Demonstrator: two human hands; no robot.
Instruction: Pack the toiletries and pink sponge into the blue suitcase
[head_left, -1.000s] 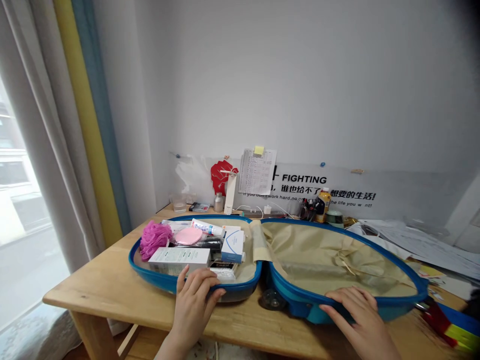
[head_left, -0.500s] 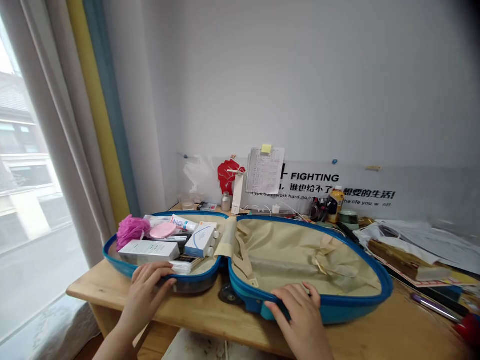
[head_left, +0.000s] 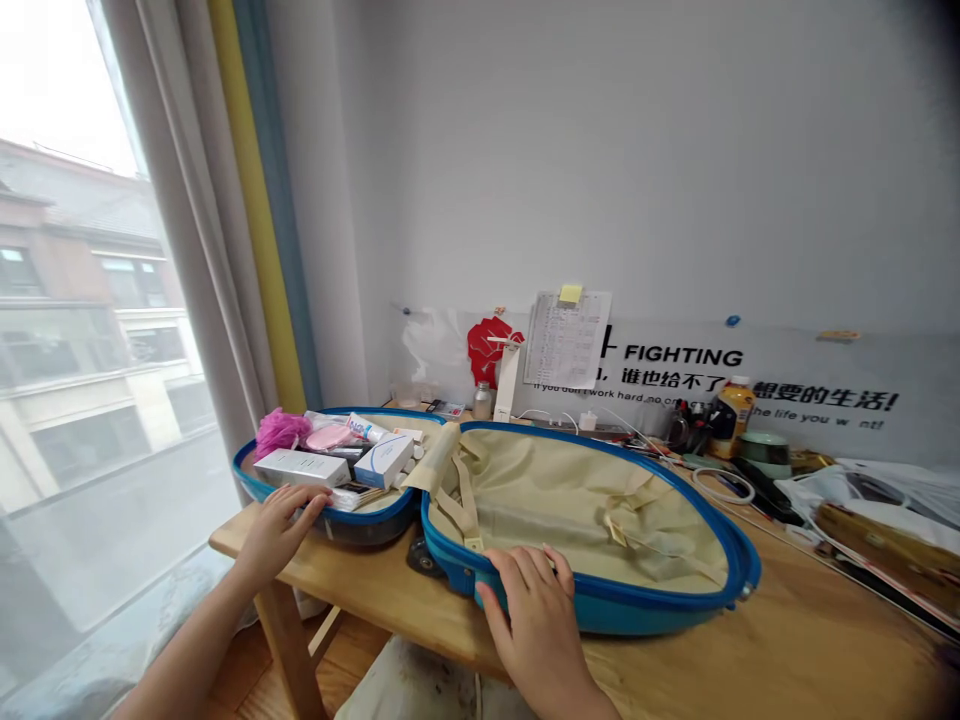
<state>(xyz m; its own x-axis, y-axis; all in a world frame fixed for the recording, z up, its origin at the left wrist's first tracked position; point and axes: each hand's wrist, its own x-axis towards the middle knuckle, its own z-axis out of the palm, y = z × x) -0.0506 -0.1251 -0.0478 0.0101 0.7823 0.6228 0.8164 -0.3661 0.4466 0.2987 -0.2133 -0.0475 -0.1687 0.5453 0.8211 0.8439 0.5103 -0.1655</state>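
Note:
An open blue hard-shell suitcase (head_left: 495, 520) lies flat on the wooden table, its beige-lined right half (head_left: 577, 510) bare of items except its straps. My left hand (head_left: 281, 530) is curled over the front rim of the left half, just below a white carton (head_left: 301, 468). That half also holds a pink mesh bath puff (head_left: 281, 432), a toothpaste tube (head_left: 367, 430), a pink round compact (head_left: 328, 436) and a blue-and-white box (head_left: 384, 460). My right hand (head_left: 529, 620) grips the front rim of the right half.
The suitcase sits near the table's left end, beside a bright window (head_left: 90, 330) and curtains. Along the wall stand an orange-capped bottle (head_left: 733, 418), a small glass bottle (head_left: 482, 402) and cables. Papers (head_left: 877, 510) lie at the right, on the wooden table (head_left: 787, 640).
The open suitcase has slid left along the table with both my hands on its rim. My view has also swung left and shows more of the window.

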